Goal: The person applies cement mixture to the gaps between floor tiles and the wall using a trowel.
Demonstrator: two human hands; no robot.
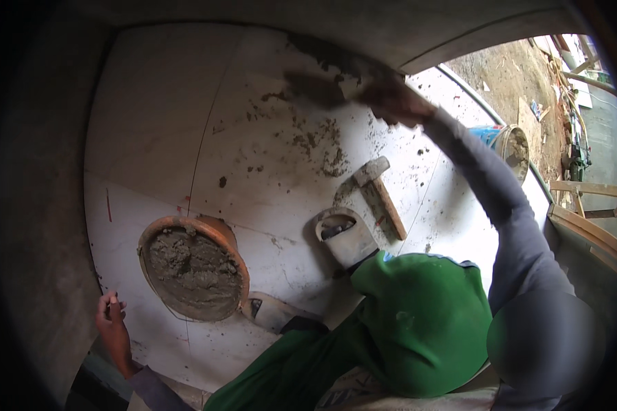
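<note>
This is a building site, seen from inside an unfinished room. Large white tiles (147,130) cover the floor, and dark crumbs of mortar (332,164) lie scattered across them. On the near left, an orange bucket (223,230) is filled with wet grey mortar (199,270). A hammer (389,209) (a heavy, blunt-headed one) lies right of the middle. A plain grey wall (38,205) stands on the left. To the far right, the room opens onto bare earth (493,72) and wooden boards (586,187), with a blue bucket (485,134) by the opening.
</note>
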